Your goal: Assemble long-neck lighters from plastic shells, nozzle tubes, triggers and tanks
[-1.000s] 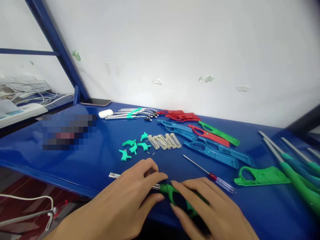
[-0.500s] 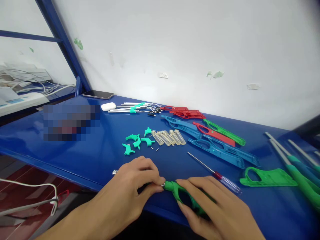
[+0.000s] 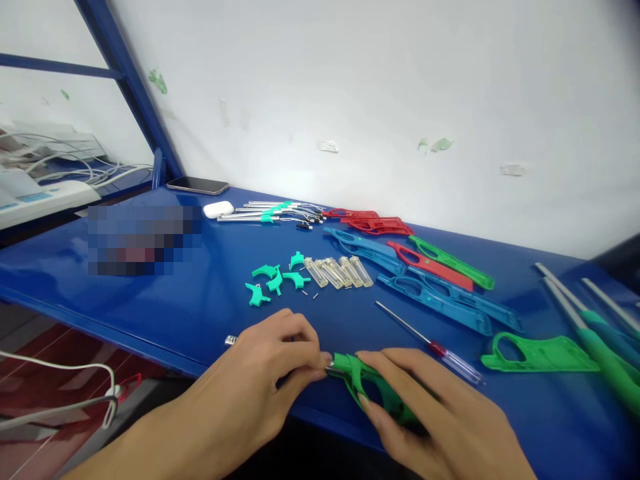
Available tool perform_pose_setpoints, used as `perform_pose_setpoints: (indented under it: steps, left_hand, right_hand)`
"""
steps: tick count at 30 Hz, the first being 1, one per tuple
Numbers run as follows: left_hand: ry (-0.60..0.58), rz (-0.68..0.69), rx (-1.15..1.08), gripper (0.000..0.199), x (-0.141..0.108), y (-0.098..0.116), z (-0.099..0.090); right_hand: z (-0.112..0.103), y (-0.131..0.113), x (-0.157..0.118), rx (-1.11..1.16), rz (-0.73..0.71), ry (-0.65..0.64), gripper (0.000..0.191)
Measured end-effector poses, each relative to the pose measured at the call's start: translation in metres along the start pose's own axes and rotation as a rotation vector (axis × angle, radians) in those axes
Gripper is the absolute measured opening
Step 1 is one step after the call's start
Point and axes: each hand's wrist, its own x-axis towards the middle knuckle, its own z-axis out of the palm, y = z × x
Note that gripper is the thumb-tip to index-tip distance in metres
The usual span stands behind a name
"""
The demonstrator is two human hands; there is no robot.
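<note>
My left hand (image 3: pixel 273 363) pinches a thin metal tube (image 3: pixel 329 366) between thumb and fingers at the near edge of the table. The tube's silvery far end (image 3: pixel 231 340) pokes out on the left, beyond the knuckles. In my right hand (image 3: pixel 435 407) is a green plastic lighter casing (image 3: pixel 356 375), with its narrow end meeting the tube and its trigger opening facing me. My right fingers and palm hide much of the casing. Just beyond that hand lies a screwdriver (image 3: pixel 450 360) with a clear and red handle.
Turquoise triggers (image 3: pixel 275 280), clear fuel tanks (image 3: pixel 340 273) and small pins lie mid-table. Behind are metal tubes with wires (image 3: pixel 270 212), a white case (image 3: pixel 219 210) and a phone (image 3: pixel 198 185). Red (image 3: pixel 383 225), blue (image 3: pixel 435 303) and green (image 3: pixel 543 353) casing halves lie rightward, near assembled lighters (image 3: pixel 595 340).
The green casing has tilted slightly in my right hand, and more of its narrow end and the metal beneath shows. My left hand keeps its pinch. The view has shifted a little.
</note>
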Motion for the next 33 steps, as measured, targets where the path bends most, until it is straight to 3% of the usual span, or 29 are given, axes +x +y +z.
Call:
perform_pose_setpoints:
  steps: [9,14,19,26,33]
  left_hand:
    - [-0.075,0.040,0.171,0.026,0.000,0.006,-0.007]
    - [-0.018,0.031,0.106,0.025,0.000,0.001,-0.001]
    - [-0.044,0.027,0.076,0.026,0.001,-0.004,0.000]
    - [-0.135,0.083,0.258,0.036,0.002,0.013,-0.010]
    - [-0.073,0.036,0.179,0.028,-0.002,0.008,-0.005]
  right_hand:
    - [0.002,-0.006,0.005,0.022,0.067,0.043,0.038]
    - [0.001,-0.007,0.006,0.030,0.073,0.052,0.040]
    - [-0.001,-0.006,0.006,0.045,0.084,0.061,0.038]
    - [0.002,-0.002,0.002,0.066,0.065,0.001,0.034]
    - [0.004,-0.007,-0.001,0.045,0.060,0.028,0.033]
